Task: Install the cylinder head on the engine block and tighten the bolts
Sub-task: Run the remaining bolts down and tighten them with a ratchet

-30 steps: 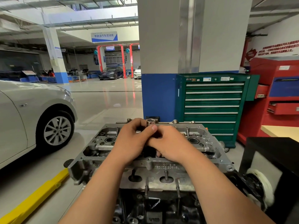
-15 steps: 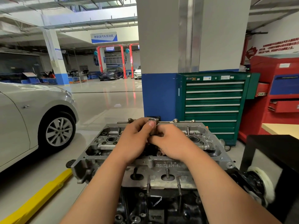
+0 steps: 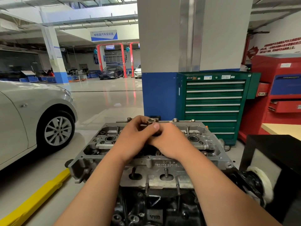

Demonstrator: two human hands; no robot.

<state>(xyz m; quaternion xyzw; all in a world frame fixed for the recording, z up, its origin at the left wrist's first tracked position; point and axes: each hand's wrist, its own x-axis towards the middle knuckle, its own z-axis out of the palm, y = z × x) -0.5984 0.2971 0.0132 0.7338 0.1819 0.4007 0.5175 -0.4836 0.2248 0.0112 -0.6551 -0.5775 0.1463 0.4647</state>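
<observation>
Cyl head point(image 3: 162, 165) sits on block point(image 3: 154, 211), centre front. L hand point(image 3: 135, 139) & R hand point(image 3: 171, 142) meet over its middle and hide the centre bores. L hand pinches a small metal socket point(image 3: 150, 121), thumb against its side. R fingers curl under, out of sight, so can't tell if they grip. Around: silver car point(image 3: 32, 111) at left, yellow strip point(image 3: 32, 201) on floor, pillar point(image 3: 162, 46) behind, green cabinet point(image 3: 215, 103) & red cabinet point(image 3: 280, 95) at right, black stand point(image 3: 276, 149) near block.
</observation>
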